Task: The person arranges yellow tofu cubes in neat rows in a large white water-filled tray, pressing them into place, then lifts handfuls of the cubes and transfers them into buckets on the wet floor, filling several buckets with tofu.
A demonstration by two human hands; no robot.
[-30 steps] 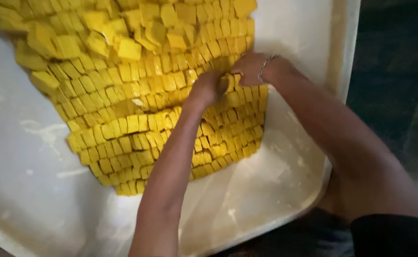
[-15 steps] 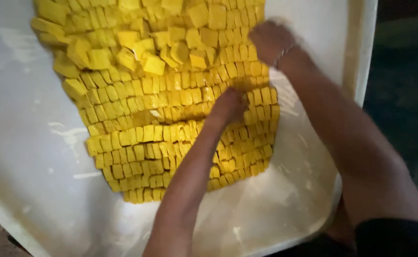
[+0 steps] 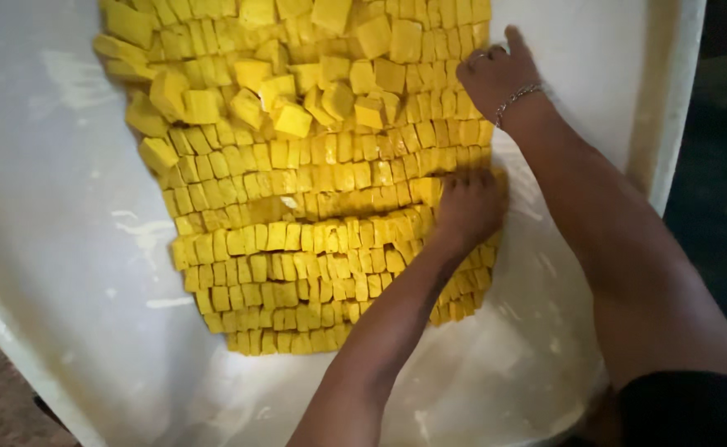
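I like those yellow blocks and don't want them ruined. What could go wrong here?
The left hand presses on tight rows of yellow blocks, so a push might knock them crooked. Loose blocks piled on top could tumble. The right hand sits near the white tray's rim, where blocks might slide off.

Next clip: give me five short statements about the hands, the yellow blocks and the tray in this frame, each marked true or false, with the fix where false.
1. The left hand rests palm down on the rows of yellow blocks. True.
2. The right hand is off the tray, in the air. False: it lies at the upper right edge of the blocks.
3. A bracelet sits on the right wrist. True.
4. Every block stands in a neat row. False: the loose blocks near the top lie tumbled.
5. The blocks lie on a white tray. True.
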